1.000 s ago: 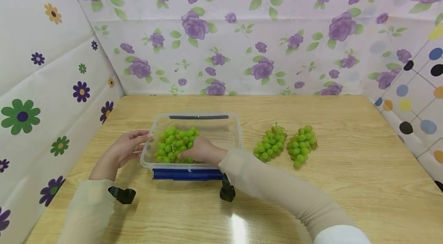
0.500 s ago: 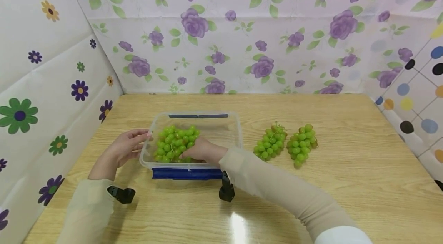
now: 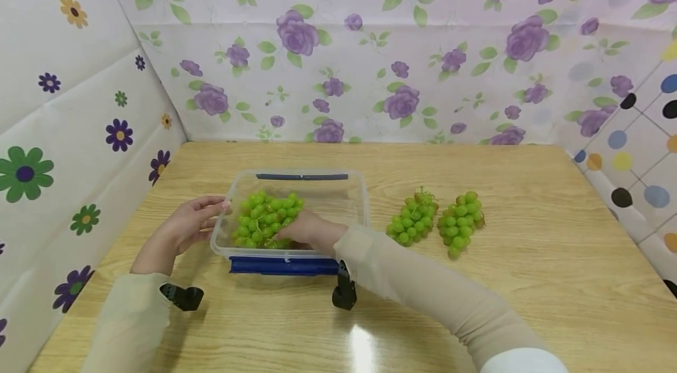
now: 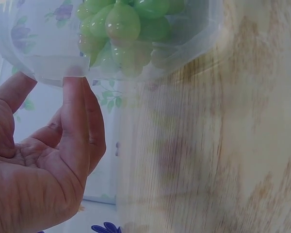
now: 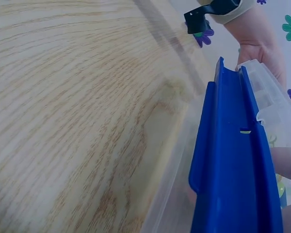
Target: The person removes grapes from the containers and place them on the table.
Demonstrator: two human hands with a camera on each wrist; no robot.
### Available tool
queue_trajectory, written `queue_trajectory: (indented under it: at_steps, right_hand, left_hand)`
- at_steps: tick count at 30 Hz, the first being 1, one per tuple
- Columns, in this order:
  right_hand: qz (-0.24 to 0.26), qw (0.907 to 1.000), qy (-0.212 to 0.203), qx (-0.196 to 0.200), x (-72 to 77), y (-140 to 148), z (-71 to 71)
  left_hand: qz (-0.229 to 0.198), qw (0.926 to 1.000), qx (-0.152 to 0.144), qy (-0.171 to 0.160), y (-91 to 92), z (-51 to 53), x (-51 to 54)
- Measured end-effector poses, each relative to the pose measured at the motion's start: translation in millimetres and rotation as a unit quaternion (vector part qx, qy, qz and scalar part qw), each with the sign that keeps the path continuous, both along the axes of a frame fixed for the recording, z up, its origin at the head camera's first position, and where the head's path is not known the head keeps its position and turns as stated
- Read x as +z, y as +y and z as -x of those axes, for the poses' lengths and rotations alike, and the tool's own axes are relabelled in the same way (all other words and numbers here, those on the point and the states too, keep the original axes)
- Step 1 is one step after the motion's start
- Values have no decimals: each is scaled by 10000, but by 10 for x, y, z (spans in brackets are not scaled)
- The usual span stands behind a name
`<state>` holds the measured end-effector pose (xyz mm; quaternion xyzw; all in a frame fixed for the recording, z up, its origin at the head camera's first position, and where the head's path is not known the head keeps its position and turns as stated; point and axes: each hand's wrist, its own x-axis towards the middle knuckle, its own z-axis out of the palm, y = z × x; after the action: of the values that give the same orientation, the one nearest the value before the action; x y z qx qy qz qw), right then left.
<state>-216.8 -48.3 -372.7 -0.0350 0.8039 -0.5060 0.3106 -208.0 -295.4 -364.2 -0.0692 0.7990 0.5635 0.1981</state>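
In the head view, a clear plastic box (image 3: 333, 200) holds green grapes (image 3: 267, 217) in its left part. My left hand (image 3: 185, 226) touches the box's left rim from outside; in the left wrist view, the left hand's (image 4: 43, 155) fingertips meet the clear wall, fingers fairly straight. Inside the box, my right hand (image 3: 312, 229) holds grapes at the bunch's right side, its fingertips partly hidden among them. Through the wall in the right wrist view, part of the right hand (image 5: 283, 162) shows beside the blue latch flap (image 5: 233, 145).
Two more grape bunches, one (image 3: 412, 220) nearer the box and another (image 3: 460, 223) farther right, lie on the wooden table (image 3: 529, 232). The blue front flap (image 3: 285, 265) hangs open. Flowered cloth (image 3: 328, 56) rises behind the table, with patterned cloths at both sides.
The head view has shifted slightly. Both hands keep nearly the same places at the box, and the grapes inside show only slight movement.
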Motion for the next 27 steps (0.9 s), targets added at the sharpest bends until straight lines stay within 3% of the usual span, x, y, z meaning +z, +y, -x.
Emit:
queue_trajectory:
  at_steps: [7, 11, 27]
  right_hand:
    - [466, 9979, -383, -234, -21, -21, 23]
    - [389, 9973, -505, -361, -33, -27, 32]
    - [319, 9966, -440, -616, -8, 35, 7]
  left_hand:
    - [21, 10000, 13, 3, -20, 16, -4]
    - [-49, 10000, 18, -28, -19, 19, -14]
    - [-149, 9999, 64, -11, 1, 6, 0]
